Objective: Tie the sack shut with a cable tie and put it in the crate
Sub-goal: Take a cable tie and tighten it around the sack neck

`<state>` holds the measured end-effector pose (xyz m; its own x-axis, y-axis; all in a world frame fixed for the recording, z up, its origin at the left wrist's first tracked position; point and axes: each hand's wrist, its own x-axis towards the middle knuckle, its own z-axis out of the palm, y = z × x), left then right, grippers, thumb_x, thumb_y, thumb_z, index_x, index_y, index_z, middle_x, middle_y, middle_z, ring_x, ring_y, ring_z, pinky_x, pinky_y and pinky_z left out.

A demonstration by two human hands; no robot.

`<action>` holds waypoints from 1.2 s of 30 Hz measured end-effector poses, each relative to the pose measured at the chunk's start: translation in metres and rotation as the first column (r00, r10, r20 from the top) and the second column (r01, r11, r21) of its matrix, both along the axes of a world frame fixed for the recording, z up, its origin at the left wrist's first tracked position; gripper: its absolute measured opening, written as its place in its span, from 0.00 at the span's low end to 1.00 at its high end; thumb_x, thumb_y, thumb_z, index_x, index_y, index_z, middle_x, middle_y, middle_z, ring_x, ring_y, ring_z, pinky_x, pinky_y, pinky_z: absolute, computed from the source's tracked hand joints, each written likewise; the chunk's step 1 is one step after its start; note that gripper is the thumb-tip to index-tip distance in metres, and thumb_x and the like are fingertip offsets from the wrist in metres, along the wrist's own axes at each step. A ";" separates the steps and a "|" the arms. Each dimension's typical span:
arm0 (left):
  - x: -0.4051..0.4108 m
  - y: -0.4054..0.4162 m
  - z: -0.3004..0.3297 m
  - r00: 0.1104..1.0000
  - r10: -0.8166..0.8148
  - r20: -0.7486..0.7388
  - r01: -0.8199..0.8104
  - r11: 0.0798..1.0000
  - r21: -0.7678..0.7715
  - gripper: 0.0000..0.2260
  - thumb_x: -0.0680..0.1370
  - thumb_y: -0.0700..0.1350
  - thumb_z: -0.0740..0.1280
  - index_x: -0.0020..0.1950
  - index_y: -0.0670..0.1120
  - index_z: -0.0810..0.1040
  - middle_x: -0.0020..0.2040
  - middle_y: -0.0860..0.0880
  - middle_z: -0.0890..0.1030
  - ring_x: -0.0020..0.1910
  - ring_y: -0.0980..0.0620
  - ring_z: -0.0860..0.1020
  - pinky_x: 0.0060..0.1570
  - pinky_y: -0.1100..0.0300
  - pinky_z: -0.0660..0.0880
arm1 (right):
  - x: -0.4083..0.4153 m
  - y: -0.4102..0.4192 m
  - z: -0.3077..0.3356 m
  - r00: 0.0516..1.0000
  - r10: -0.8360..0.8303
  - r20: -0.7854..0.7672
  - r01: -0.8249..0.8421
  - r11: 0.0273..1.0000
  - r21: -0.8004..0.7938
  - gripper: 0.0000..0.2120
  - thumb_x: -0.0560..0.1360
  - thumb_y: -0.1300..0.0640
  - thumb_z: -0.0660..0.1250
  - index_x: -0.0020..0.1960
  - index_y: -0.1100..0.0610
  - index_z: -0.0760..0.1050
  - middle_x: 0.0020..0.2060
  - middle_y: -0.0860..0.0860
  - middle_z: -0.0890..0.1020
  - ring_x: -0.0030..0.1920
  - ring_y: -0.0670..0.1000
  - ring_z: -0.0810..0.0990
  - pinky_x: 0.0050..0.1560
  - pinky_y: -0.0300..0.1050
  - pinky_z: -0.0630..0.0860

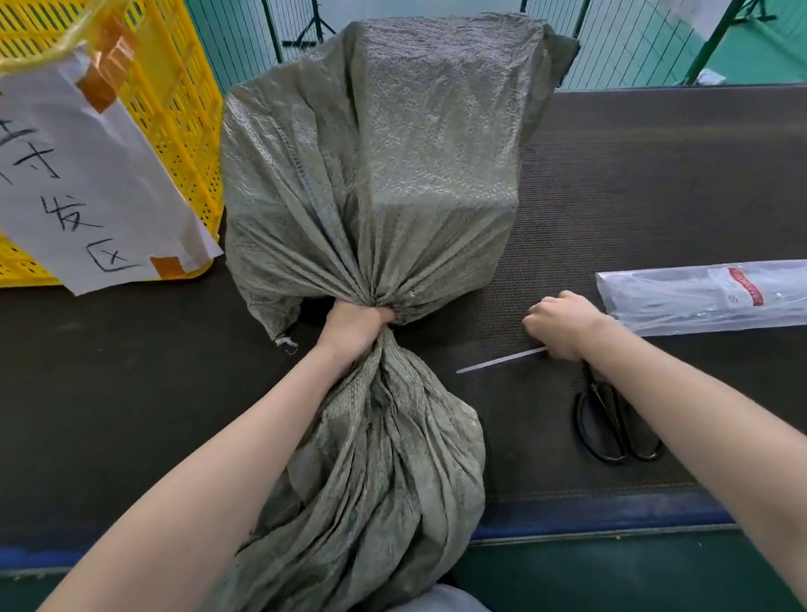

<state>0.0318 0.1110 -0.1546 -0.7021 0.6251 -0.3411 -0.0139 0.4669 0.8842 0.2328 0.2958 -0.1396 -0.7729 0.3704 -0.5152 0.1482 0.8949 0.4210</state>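
Spilling toward the bottom of the frame, loose green sack (381, 188) fabric (the bunched open end). Gripping its gathered neck at centre frame, left hand (353, 325) fisted tight around the cloth, filled bulk sitting upright beyond on the dark table (667, 187). Closing on one end of a white cable tie (500, 360) right of centre, right hand (560, 325). Lying under that forearm, black scissors (604, 427); resting just beyond, a clear packet (740, 296). Standing at upper left, yellow crate (69, 10) wearing a taped paper sign (62, 175).
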 end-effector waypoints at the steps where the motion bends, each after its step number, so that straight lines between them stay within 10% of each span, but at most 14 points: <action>1: 0.001 0.000 0.002 1.000 0.000 -0.003 0.000 1.000 0.003 0.28 0.61 0.44 0.72 0.61 0.43 0.79 0.59 0.47 0.81 0.60 0.49 0.77 0.66 0.54 0.71 | 0.003 0.000 0.001 1.000 0.001 0.010 -0.001 1.000 -0.007 0.13 0.75 0.60 0.60 0.58 0.56 0.74 0.59 0.52 0.77 0.61 0.54 0.76 0.58 0.48 0.70; 13: -0.006 0.003 -0.012 1.000 -0.010 -0.025 0.009 0.999 -0.043 0.28 0.58 0.48 0.70 0.58 0.42 0.80 0.59 0.45 0.81 0.60 0.46 0.77 0.64 0.49 0.72 | 0.018 -0.009 -0.011 0.981 0.011 -0.194 -0.018 0.999 -0.035 0.09 0.77 0.58 0.56 0.54 0.57 0.71 0.52 0.52 0.82 0.56 0.56 0.79 0.53 0.48 0.69; 18: 0.001 0.001 0.002 1.000 0.006 0.005 -0.006 1.000 0.003 0.27 0.59 0.46 0.70 0.58 0.42 0.80 0.58 0.45 0.82 0.60 0.47 0.78 0.65 0.49 0.72 | 0.011 -0.029 -0.014 0.801 -0.336 -0.496 0.091 0.887 -0.453 0.03 0.80 0.55 0.54 0.51 0.54 0.65 0.46 0.55 0.81 0.44 0.62 0.79 0.38 0.52 0.73; 25: 0.002 -0.004 0.004 0.999 0.014 0.046 -0.017 0.998 0.056 0.29 0.57 0.46 0.72 0.58 0.43 0.81 0.57 0.48 0.83 0.59 0.48 0.79 0.65 0.48 0.72 | -0.030 -0.084 -0.007 0.759 -0.446 -0.474 0.012 0.738 -0.675 0.06 0.76 0.53 0.64 0.49 0.50 0.79 0.44 0.52 0.84 0.49 0.57 0.80 0.51 0.52 0.76; 36: 0.014 -0.011 0.030 0.998 0.026 -0.063 -0.035 0.989 -0.146 0.17 0.72 0.45 0.70 0.59 0.41 0.80 0.60 0.41 0.81 0.61 0.43 0.76 0.54 0.60 0.70 | -0.087 -0.129 -0.009 0.245 -0.868 -0.431 0.091 0.463 -0.881 0.08 0.72 0.60 0.67 0.47 0.57 0.84 0.41 0.59 0.85 0.47 0.59 0.81 0.44 0.46 0.72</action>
